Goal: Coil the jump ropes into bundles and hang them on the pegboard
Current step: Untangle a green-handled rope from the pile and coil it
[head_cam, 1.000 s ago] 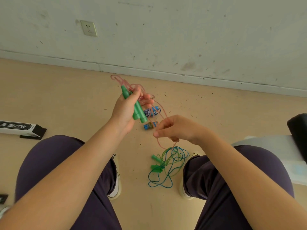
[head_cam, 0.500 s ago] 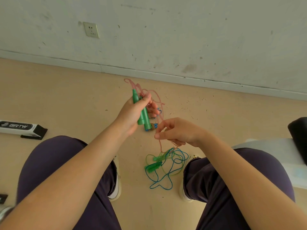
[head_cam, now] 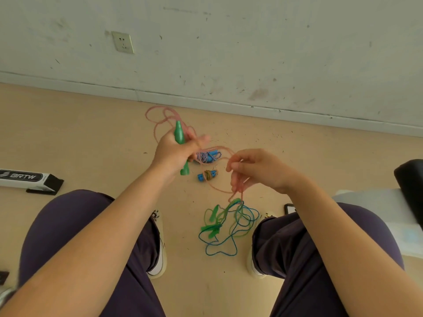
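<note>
Now coiling the pink rope (head_cam: 212, 186).
Left hand (head_cam: 174, 154) gripping green handles (head_cam: 179, 136); right hand (head_cam: 256, 170) pinching cord; next, another loop.

Two coiled bundles (head_cam: 207, 164) lie beyond the loose ropes (head_cam: 226, 227).

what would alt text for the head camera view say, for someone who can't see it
A seated person's left hand grips green handles of a pink jump rope while the right hand pinches its cord, coiling it above a tan floor. Below lie a loose green and blue rope tangle and two bundled blue-handled ropes.
</note>
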Available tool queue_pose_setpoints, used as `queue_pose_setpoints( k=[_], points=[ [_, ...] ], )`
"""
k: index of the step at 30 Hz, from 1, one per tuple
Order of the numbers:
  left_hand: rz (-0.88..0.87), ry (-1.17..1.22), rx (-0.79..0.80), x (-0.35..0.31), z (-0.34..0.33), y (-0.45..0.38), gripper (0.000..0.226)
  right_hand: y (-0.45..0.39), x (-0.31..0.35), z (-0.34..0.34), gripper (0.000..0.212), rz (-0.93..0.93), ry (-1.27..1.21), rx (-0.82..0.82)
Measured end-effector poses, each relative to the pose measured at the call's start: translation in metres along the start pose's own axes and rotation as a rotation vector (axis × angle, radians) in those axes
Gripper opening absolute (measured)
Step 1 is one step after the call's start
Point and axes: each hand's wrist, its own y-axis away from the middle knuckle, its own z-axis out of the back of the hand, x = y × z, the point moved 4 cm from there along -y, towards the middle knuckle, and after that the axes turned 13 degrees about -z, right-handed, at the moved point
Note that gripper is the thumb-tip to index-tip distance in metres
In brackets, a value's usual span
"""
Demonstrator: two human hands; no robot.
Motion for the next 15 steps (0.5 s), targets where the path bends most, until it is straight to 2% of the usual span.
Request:
queue_pose_setpoints(
  k=[3,6,11,15],
  points=[
    [0.061,-0.024,0.369,0.001,-0.022,0.012,0.058,0.004,0.012,0.004,0.016,0.114,-0.265,0.021],
    [0.063,-0.038,0.583,0.003,-0.045,0.027,0.035,0.004,0.017,-0.003,0.019,0.151,-0.355,0.023],
    [0.148,-0.034,0.596,0.007,-0.05,0.027,0.031,0.001,0.018,-0.011,0.016,0.167,-0.29,-0.138],
    [0.131,-0.116,0.58,0.009,-0.051,0.025,0.034,0.003,0.021,-0.011,0.011,0.174,-0.236,-0.223]
  ],
)
